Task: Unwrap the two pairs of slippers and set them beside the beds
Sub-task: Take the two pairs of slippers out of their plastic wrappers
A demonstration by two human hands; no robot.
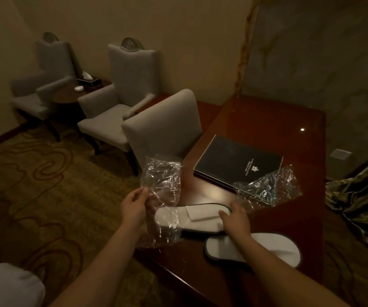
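On the dark wooden desk [267, 120] lies a white slipper pair [200, 216] with a grey rim, its left end still inside a clear plastic wrapper [163, 180]. My left hand [134, 204] pinches that wrapper at its edge. My right hand [236, 218] grips the right end of this pair. A second white slipper pair [273, 247] lies unwrapped nearer the desk's front, partly under my right forearm. An empty crumpled wrapper [269, 187] lies behind my right hand.
A black hotel folder [238, 160] lies on the desk. A grey desk chair [163, 127] stands at the desk's left, with two armchairs [116, 103] and a side table [67, 94] beyond. A white bed corner [8, 284] shows at bottom left, a curtain [362, 191] at right.
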